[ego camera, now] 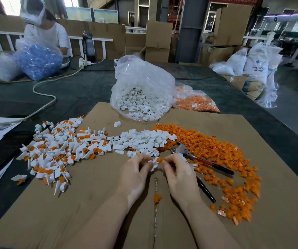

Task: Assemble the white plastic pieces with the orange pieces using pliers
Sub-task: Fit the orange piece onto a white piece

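Just below the frame's centre, a person's left hand [136,169] is pinching a white piece [153,163] while the right hand [176,170] is pinching an orange piece [160,160] against it, apparently fitting them by hand, so squeezing with the pliers [195,157] lying just right probably comes next.

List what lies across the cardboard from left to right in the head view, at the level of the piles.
Pile of assembled white-and-orange pieces → loose white pieces → pliers → heap of orange pieces.
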A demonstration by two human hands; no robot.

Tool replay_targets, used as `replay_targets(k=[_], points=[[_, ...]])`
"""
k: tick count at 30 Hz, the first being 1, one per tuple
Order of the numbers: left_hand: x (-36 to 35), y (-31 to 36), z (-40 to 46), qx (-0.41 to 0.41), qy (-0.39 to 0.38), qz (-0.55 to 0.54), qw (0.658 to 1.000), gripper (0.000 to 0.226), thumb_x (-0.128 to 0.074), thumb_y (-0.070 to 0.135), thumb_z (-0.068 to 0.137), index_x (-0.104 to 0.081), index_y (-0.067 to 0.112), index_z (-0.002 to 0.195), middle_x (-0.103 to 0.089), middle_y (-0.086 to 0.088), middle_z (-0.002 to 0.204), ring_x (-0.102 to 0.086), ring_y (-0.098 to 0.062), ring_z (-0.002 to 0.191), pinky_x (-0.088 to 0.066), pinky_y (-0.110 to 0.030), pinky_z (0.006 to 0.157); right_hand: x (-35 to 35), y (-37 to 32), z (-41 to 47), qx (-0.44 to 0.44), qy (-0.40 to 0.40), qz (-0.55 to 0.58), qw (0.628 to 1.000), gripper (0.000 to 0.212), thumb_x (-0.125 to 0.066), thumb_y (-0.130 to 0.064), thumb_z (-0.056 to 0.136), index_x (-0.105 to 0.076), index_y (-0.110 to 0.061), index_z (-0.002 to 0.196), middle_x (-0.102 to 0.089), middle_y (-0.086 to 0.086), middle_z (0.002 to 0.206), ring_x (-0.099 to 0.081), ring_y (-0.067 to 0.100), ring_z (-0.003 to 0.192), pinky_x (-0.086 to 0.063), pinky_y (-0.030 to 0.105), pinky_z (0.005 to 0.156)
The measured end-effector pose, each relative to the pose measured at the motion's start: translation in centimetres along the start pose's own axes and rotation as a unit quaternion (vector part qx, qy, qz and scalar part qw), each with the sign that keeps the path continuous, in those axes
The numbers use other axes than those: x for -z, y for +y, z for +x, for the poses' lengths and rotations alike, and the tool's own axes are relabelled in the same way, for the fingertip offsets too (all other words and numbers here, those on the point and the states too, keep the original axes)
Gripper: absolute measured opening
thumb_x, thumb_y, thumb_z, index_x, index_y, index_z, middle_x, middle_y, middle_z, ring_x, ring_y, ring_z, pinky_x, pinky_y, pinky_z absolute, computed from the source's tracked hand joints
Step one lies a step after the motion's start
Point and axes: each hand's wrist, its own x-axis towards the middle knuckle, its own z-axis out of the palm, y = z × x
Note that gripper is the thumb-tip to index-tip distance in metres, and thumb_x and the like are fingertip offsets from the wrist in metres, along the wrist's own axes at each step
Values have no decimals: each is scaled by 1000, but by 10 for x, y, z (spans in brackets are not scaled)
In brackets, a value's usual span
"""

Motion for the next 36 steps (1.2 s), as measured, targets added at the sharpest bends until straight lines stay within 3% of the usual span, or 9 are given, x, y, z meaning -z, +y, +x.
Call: replay_targets(k=[3,6,11,19,23,27,33,36], points=[[0,1,-1,-47,-42,13,998,16,-59,17,90,-68,24,101,-64,16,86,-56,5,82,-35,1,70,3,1,4,-70,-38,83,993,23,-54,-13,93,-53,-31,79,-63,-6,79,-61,11,79,-53,35,74],[1,2,-2,-70,-38,2,997,21,-60,14,89,-70,24,104,-63,23,90,-56,12,88,-35,3,76,4,1,6,-90,-62,101,989,19,-50,-14,95,-53,-28,82,-63,-2,83,-62,15,83,-52,40,78],[-1,0,-4,-80,-27,-25,996,28,-62,13,87,-67,39,95,-63,26,92,-56,10,93,-37,1,76,4,4,8,-88,-79,73,990,17,-47,-19,97,-50,-30,84,-57,-6,80,-55,12,80,-49,35,75],[0,2,-4,-80,-18,-8,997,22,-61,14,88,-70,28,102,-63,25,89,-56,12,90,-37,1,76,3,6,8,-93,-76,72,990,19,-48,-21,96,-50,-32,81,-58,-9,77,-55,4,76,-46,26,69],[0,1,-2,-32,2,-28,999,16,-61,16,89,-63,28,99,-62,9,77,-56,7,74,-37,0,66,2,5,6,-81,-59,71,992,19,-51,-21,95,-50,-32,78,-56,-11,72,-53,-3,70,-40,14,62],[0,3,0,13,17,-56,998,6,-62,16,87,-63,19,93,-62,3,72,-56,3,64,-39,-3,60,0,4,3,-50,-51,36,997,20,-56,-24,92,-50,-31,74,-53,-10,65,-49,0,66,-38,16,56],[0,5,-2,13,-10,-56,998,10,-66,13,85,-62,22,86,-63,4,71,-55,1,63,-39,-4,60,-3,3,1,-9,-44,-58,997,19,-59,-21,89,-49,-19,73,-45,-12,59,-44,4,55,-33,14,51],[0,5,-4,0,-16,-27,1000,16,-66,12,84,-60,26,80,-61,8,71,-54,2,65,-39,-4,61,-3,1,-1,19,-48,-78,996,23,-60,-17,89,-45,-16,72,-49,-5,63,-41,7,56,-30,17,50]])
